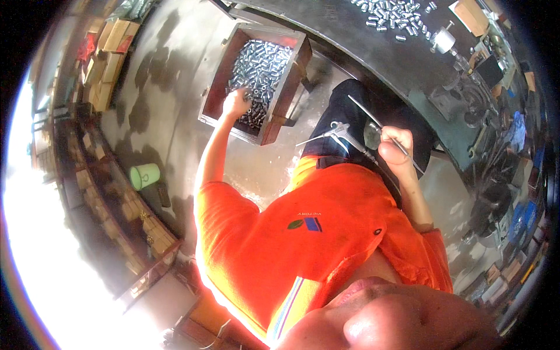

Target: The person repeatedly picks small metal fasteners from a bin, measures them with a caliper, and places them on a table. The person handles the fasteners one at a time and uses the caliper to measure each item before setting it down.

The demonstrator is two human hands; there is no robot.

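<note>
One box (299,69) holds loose metal cylinders (261,69); the left hand (236,103) touches them.

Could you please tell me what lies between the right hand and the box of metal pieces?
In the head view, a silver air gun, dark trousers and a strip of floor lie between the right hand and the box.

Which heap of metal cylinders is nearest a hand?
The heap in the box, with the left hand at it; the other heap lies on the table.

The metal cylinders (262,67) look glossy, the cloth shirt (251,251) matt.
</note>
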